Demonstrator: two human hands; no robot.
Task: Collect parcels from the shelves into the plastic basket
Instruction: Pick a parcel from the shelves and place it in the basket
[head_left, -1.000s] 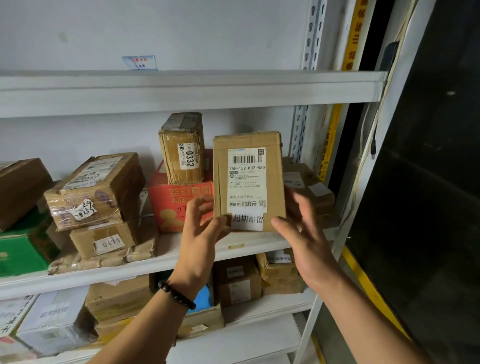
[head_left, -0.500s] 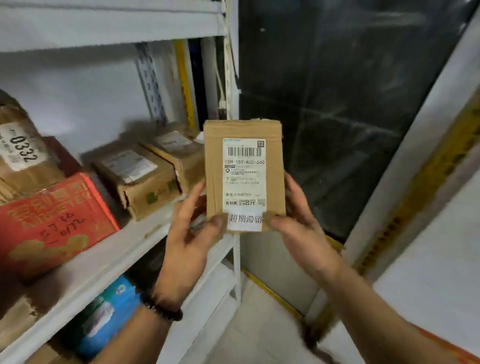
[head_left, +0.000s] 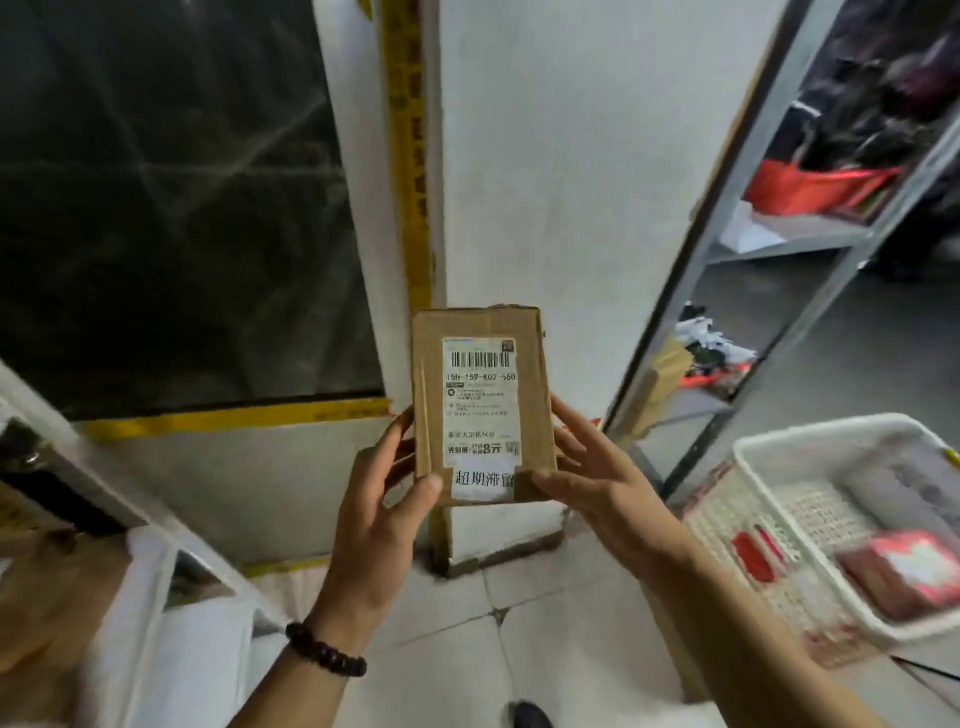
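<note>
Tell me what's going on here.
A person holds a small cardboard parcel upright in front of them, its shipping label facing the camera. The left hand grips its lower left edge, thumb on the front, and the right hand pinches its lower right corner. A white plastic basket sits low to the right with a red packet in it. The parcel is not yet in the basket.

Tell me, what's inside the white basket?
A reddish parcel lies in the white basket. Something grey beside it is too blurred to name. The basket's near wall hides part of the bottom, and its right end is out of frame.
</note>
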